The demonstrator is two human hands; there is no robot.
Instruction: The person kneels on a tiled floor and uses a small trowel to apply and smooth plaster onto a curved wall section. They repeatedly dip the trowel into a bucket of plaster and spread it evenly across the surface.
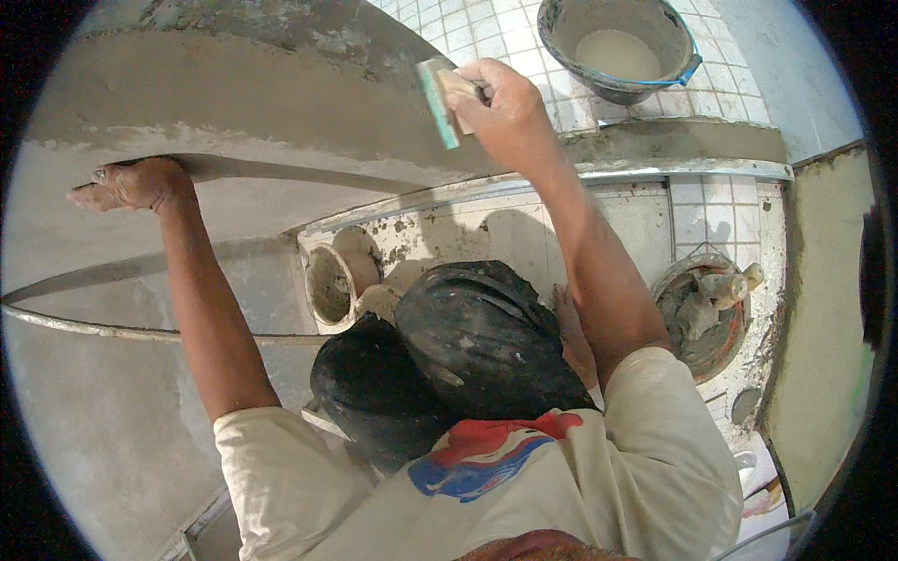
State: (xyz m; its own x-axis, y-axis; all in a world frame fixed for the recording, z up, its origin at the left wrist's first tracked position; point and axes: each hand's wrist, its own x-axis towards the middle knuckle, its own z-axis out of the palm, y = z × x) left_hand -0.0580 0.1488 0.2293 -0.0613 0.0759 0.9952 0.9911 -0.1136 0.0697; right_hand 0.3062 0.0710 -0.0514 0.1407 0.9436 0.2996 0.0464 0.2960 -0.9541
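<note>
Left of the rail (692, 167), the left hand (140, 184) lies against the plaster (271, 103), fingers stretched leftward, gripping nothing; its arm reaches out nearly straight. The tub (361, 271) stands on the person's side of the rail, near its left end. Beyond the rail's middle, the float (438, 107) lies just left of the right hand (508, 105), much the nearer, its long axis pointing away from the rail; whether it touches the plaster cannot be told. The right fingers curl around its handle, the forearm slanting across the rail. Farther right, the bucket (622, 96) stands beyond the rail, the basin (720, 360) on the person's side.
</note>
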